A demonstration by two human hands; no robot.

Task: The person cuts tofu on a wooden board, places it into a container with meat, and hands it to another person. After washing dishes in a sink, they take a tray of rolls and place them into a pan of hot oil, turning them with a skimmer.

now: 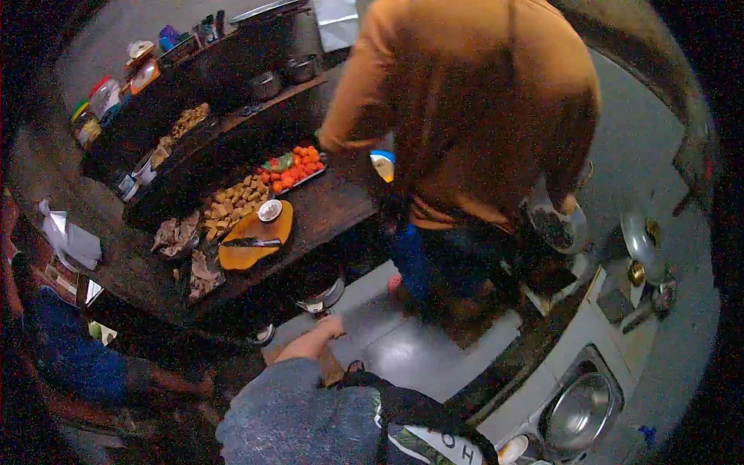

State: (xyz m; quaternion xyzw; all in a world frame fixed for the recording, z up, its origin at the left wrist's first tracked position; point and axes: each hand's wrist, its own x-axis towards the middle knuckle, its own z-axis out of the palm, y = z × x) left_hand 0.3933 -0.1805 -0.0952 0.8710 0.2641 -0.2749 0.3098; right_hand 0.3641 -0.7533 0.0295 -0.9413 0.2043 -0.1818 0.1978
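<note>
A reach seems to be made by the left hand [332, 326], whose grip cannot be told, with the metal pan [333, 295] seen just beyond it; careful finger placement is judged needed.

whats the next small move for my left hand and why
Perhaps move the left hand towards the knife: the knife lies unheld on the board, and nothing clear shows in the hand, which is out past the edge of the table.
</note>
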